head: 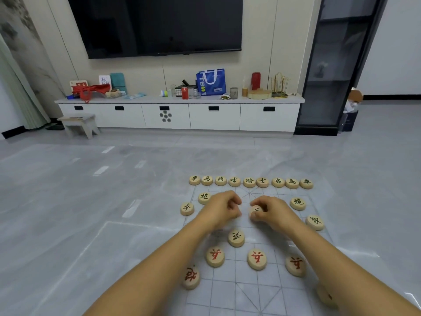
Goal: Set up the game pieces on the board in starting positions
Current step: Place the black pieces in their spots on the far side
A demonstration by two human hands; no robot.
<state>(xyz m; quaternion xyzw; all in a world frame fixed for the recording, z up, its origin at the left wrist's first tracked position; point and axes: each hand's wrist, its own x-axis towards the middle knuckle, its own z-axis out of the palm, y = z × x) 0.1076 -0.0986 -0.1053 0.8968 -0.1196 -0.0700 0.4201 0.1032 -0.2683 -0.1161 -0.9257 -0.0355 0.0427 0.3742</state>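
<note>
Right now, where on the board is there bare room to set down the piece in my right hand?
Widest bare patch: the board's near squares, below the three red pieces and between the left-edge red piece and your right forearm. A smaller gap lies between the middle black piece and that forearm. The far row is packed.

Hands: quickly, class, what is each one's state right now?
Left hand: fingers curled; whether they hold anything cannot be told.
Right hand: fingers pinch a piece.
</note>
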